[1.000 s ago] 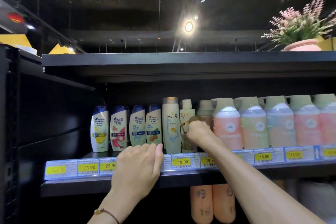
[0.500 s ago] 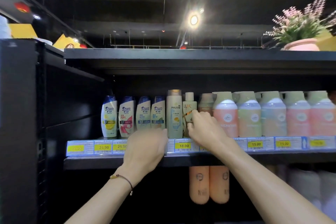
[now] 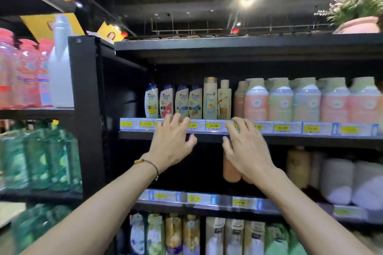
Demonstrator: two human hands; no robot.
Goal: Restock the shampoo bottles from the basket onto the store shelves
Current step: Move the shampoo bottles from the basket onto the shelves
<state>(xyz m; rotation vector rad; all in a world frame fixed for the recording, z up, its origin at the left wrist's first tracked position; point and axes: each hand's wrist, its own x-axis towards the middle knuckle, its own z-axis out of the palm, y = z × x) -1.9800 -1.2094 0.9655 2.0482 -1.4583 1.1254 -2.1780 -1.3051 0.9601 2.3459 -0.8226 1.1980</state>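
Far left there's a neighbouring rack with pink bottles (image 3: 24, 74), a white bottle (image 3: 61, 68) and green bottles (image 3: 41, 157) lower down. They're all pretty blurry and not part of this job as far as I can tell.

Past the black upright is the shelf (image 3: 310, 138) that matters. It has four blue-capped shampoo bottles (image 3: 174, 100) in a row, then a tall Pantene bottle (image 3: 210, 97) with a slimmer Lux bottle (image 3: 224, 99) right beside it, all upright behind the price strip (image 3: 213, 126). There's a dark gap left of the blue-capped row, so I'd guess there's room for more.

The left hand (image 3: 172, 147) is spread wide with nothing in it, up in front of the price strip. Its fingertips overlap the bottoms of the middle blue-capped bottles, but I can't tell if it's actually touching them. The right hand (image 3: 246, 153) is the same deal: fingers fanned, empty, fingertips at the strip just under the Lux bottle.

Right of that is a run of pastel bottles (image 3: 279, 101), with a potted plant (image 3: 358, 6) up top.

Progress-wise, this row looks stocked and tidy and neither hand is carrying a bottle. The basket isn't in view, so no idea how many are left. My guess is fetching another one comes next.
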